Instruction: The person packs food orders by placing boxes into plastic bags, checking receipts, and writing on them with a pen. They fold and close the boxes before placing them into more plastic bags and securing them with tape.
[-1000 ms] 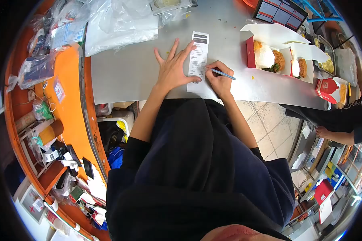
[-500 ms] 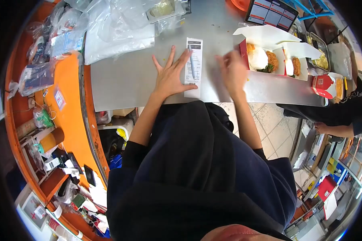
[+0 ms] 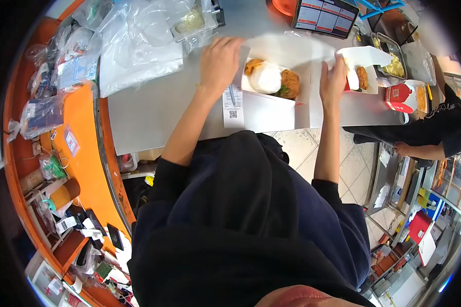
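An open food box (image 3: 304, 89) with white rice (image 3: 265, 78) and fried chicken (image 3: 290, 84) lies on the metal counter (image 3: 153, 110) in front of me. My left hand (image 3: 220, 64) is at the box's left end, its fingers bent over the lid's edge. On the other side, my right hand (image 3: 333, 82) has its fingers around the right edge of the box. A receipt (image 3: 233, 111) lies below my left hand, partly covered by the box, with a pen (image 3: 232, 95) on it. A smaller open box (image 3: 369, 77) with chicken stands just right of my right hand.
Plastic bags (image 3: 138, 51) lie at the back left. A tablet (image 3: 325, 17) stands behind the boxes. Farther right are a red carton (image 3: 400, 97) and a clear tray of food (image 3: 391, 59). Another person's hand (image 3: 403, 149) shows at the right.
The larger box has moved left, away from the smaller one, and now covers part of the receipt. My left hand went from flat beside the receipt to the box; my right hand took its right side.
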Demonstrator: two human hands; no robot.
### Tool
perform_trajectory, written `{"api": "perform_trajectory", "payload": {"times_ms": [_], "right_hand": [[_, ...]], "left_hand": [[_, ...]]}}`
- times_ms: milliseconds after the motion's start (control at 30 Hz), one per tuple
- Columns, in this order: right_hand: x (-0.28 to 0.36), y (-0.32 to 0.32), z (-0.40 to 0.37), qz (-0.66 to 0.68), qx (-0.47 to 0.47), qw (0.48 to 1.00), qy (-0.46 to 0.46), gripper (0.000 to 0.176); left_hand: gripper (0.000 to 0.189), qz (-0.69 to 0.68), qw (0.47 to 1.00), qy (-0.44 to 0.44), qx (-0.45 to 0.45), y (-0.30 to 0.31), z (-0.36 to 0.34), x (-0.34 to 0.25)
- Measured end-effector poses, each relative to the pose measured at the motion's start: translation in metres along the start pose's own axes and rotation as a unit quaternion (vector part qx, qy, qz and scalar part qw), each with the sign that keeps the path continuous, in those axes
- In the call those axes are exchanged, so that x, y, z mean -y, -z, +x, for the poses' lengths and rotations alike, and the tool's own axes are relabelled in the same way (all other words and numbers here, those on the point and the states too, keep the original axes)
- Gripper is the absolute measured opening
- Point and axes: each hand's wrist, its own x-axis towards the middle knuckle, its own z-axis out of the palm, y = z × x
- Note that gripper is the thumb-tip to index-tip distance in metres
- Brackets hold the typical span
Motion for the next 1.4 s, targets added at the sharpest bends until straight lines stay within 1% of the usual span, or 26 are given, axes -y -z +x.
{"api": "perform_trajectory", "payload": {"times_ms": [33, 67, 100, 167, 200, 300, 367, 467, 567, 633, 767, 833, 867, 900, 967, 1000, 1033, 1067, 1100, 1133, 1167, 1267, 1300, 1333, 1367, 1400], "right_hand": [[-0.019, -0.002, -0.010, 0.041, 0.068, 0.996, -0.027, 0.033], [-0.019, 0.003, -0.026, 0.008, 0.044, 0.999, -0.007, 0.030], [-0.017, 0.008, -0.050, -0.025, 0.024, 0.999, 0.012, 0.028], [-0.023, -0.012, -0.099, 0.243, 0.090, 0.943, -0.207, 0.026], [-0.010, -0.012, -0.098, 0.244, 0.091, 0.943, -0.209, 0.026], [0.026, 0.009, -0.078, 0.384, 0.056, 0.848, -0.360, 0.023], [0.039, 0.019, -0.070, 0.254, 0.118, 0.904, -0.322, 0.024], [0.032, 0.011, -0.075, 0.215, 0.075, 0.949, -0.219, 0.021], [0.027, 0.022, -0.072, 0.206, 0.029, 0.943, -0.261, 0.016], [0.030, 0.020, -0.074, 0.217, 0.075, 0.933, -0.278, 0.022], [0.024, 0.017, -0.081, 0.258, 0.181, 0.900, -0.300, 0.036], [0.012, 0.017, -0.079, 0.376, 0.193, 0.830, -0.365, 0.046], [0.025, 0.020, -0.074, 0.385, 0.191, 0.812, -0.396, 0.062], [0.031, 0.015, -0.077, 0.386, 0.190, 0.811, -0.396, 0.062], [0.032, -0.001, -0.088, 0.061, 0.233, 0.944, -0.228, 0.063], [-0.018, -0.039, -0.109, 0.126, 0.270, 0.940, -0.168, 0.066], [-0.015, -0.032, -0.099, 0.126, 0.267, 0.941, -0.165, 0.066], [-0.003, -0.017, -0.081, 0.253, 0.237, 0.896, -0.277, 0.065], [0.004, -0.007, -0.073, 0.370, 0.201, 0.823, -0.382, 0.065], [-0.003, -0.018, -0.079, 0.345, 0.228, 0.834, -0.365, 0.068], [0.012, -0.020, -0.084, 0.186, 0.275, 0.912, -0.241, 0.069], [0.026, -0.019, -0.080, 0.021, 0.352, 0.910, -0.217, 0.054], [0.026, -0.019, -0.076, 0.020, 0.349, 0.911, -0.216, 0.054], [0.027, -0.020, -0.074, 0.081, 0.253, 0.958, -0.104, 0.054], [0.030, -0.019, -0.073, 0.139, 0.150, 0.979, 0.008, 0.055], [0.028, -0.014, -0.067, 0.150, 0.222, 0.962, 0.050, 0.058]], "left_hand": [[0.030, 0.104, 0.994, -0.038, -0.010, 0.004, 0.001, 0.001], [0.022, 0.071, 0.996, 0.046, 0.018, 0.011, -0.007, -0.012], [0.022, 0.070, 0.996, 0.044, 0.015, 0.006, -0.013, -0.012], [0.023, -0.168, 0.965, 0.191, 0.059, -0.014, -0.035, -0.003], [0.029, -0.286, 0.923, 0.252, 0.059, -0.019, -0.035, -0.002], [0.036, -0.312, 0.909, 0.255, 0.111, -0.021, -0.024, 0.013], [0.041, -0.282, 0.914, 0.252, 0.146, -0.011, -0.018, 0.009], [0.046, -0.343, 0.880, 0.226, 0.239, -0.013, -0.004, 0.026], [0.058, -0.346, 0.833, 0.317, 0.292, -0.012, 0.007, 0.033], [0.067, -0.134, 0.845, 0.345, 0.385, 0.006, 0.025, -0.008], [0.066, -0.048, 0.849, 0.328, 0.411, 0.002, 0.018, -0.047], [0.053, 0.155, 0.950, 0.160, 0.220, -0.024, -0.015, -0.034], [0.053, 0.155, 0.950, 0.160, 0.219, -0.028, -0.019, -0.033], [0.049, 0.149, 0.955, 0.135, 0.217, -0.031, -0.024, -0.031], [0.050, 0.144, 0.959, 0.107, 0.218, -0.034, -0.031, -0.026], [0.050, 0.129, 0.976, 0.051, 0.169, -0.033, -0.031, -0.022], [0.052, 0.114, 0.987, -0.004, 0.116, -0.034, -0.030, -0.018], [0.052, 0.115, 0.987, -0.005, 0.114, -0.041, -0.026, -0.012], [0.054, 0.004, 0.991, -0.011, 0.132, -0.050, -0.021, -0.007], [0.058, -0.108, 0.983, -0.016, 0.147, -0.058, -0.019, -0.001], [0.058, -0.108, 0.983, -0.016, 0.147, -0.057, -0.018, -0.001], [0.063, -0.053, 0.985, -0.050, 0.157, -0.042, -0.012, 0.003], [0.065, 0.023, 0.976, -0.130, 0.174, -0.034, -0.012, 0.007], [0.066, 0.098, 0.954, -0.209, 0.190, -0.029, -0.011, 0.009], [0.066, 0.098, 0.953, -0.211, 0.192, -0.027, -0.010, 0.009], [0.066, 0.075, 0.942, -0.255, 0.204, -0.026, -0.006, 0.009]]}}
